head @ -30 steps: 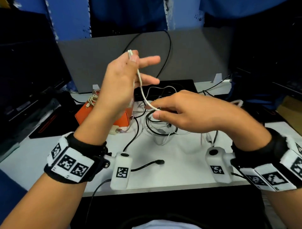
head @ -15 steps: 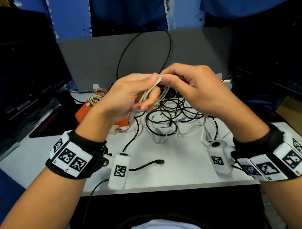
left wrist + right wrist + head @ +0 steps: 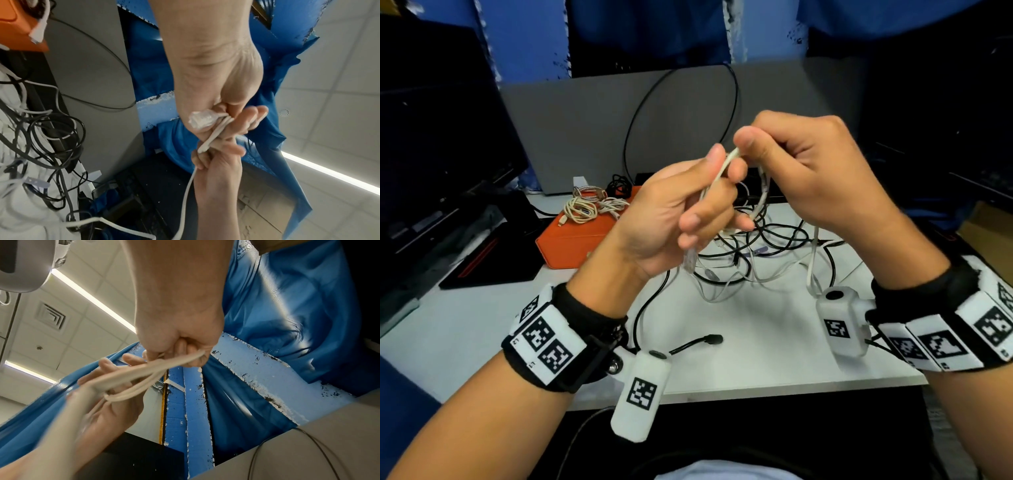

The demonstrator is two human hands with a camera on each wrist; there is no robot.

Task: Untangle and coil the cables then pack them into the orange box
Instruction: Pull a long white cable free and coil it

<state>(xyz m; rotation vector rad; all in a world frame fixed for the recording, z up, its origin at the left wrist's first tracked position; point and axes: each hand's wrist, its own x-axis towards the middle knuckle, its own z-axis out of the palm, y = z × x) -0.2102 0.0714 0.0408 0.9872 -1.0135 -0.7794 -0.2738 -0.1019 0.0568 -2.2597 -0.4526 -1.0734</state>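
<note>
The white cable [image 3: 724, 168] is raised above the white table [image 3: 739, 342] — your left hand [image 3: 671, 219] holds its folded loops, clear plug [image 3: 202, 121] at the palm, while your right hand [image 3: 801, 174] pinches the top bend. Below lies the tangled cable pile [image 3: 760, 250]; left of it, the orange box [image 3: 571, 243] with coiled cables [image 3: 585, 207] on top.

We see a white cable [image 3: 717, 173] folded into loops above the surface [image 3: 739, 329], its clear plug [image 3: 689, 261] hanging down, a black-and-white cable tangle [image 3: 760, 253] lying beneath, an orange box [image 3: 571, 245] at left topped with coiled beige cables [image 3: 582, 209]
</note>
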